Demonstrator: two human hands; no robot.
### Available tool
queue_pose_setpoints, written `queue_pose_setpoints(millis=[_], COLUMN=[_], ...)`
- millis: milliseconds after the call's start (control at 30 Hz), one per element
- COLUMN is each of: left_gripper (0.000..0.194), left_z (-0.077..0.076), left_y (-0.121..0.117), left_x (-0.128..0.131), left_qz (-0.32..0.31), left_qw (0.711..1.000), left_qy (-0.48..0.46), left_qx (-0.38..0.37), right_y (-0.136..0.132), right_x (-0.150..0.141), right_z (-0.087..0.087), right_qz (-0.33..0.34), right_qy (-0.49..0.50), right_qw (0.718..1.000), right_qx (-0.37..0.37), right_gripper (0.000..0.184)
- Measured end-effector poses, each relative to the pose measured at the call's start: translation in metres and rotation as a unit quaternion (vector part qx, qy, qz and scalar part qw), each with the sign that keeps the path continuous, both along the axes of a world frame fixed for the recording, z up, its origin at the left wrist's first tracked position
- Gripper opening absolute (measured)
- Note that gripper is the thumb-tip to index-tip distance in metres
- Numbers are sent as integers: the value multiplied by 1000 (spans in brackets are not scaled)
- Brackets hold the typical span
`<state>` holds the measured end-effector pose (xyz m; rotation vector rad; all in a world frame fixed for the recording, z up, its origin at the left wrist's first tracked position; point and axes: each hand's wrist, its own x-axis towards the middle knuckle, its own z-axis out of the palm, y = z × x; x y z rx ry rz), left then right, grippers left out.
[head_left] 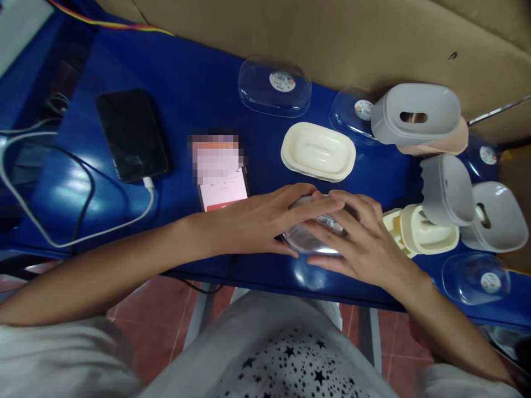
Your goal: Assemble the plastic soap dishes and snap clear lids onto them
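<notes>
Both hands meet around a clear plastic lid [305, 237] with a white label, close to the table's front edge. My left hand [290, 213] grips it from the left, fingers reaching across the top. From the right, my right hand [354, 235] wraps over it, with its fingers overlapping the left ones. Whatever lies under the lid is mostly hidden by the hands. Just behind them rests a cream oval soap dish [318, 152]. Right of my right hand are several cream pieces [431, 229], with a grey oval piece [448, 190] leaning on them.
Further clear lids [274, 91] lie along the back and right of the blue table [199, 72]. Grey slotted pieces [418, 113] stack at the right, beside cardboard [373, 38]. A lit phone [223, 188] and a black device [131, 135] with a white cable [99, 229] lie left.
</notes>
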<state>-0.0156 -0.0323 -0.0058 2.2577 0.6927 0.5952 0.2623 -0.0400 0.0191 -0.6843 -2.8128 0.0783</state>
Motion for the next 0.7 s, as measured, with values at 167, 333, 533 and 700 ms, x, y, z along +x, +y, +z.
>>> queue_pose_setpoints(millis=[167, 333, 533, 700], left_gripper=[106, 100, 95, 94], left_z=[-3, -7, -11, -5], left_y=[3, 5, 6, 5], left_x=[1, -1, -2, -2], left_qz=[1, 5, 9, 15], left_qw=[999, 998, 996, 998], left_qy=[-29, -52, -74, -37], left_qx=[-14, -40, -50, -46], right_y=[3, 8, 5, 2], right_x=[4, 9, 6, 5], right_z=[-2, -2, -1, 1], right_qz=[-6, -12, -18, -31], right_qy=[9, 14, -4, -16], right_qw=[1000, 999, 998, 996], right_qx=[-22, -32, -52, -85], right_gripper=[66, 66, 63, 66])
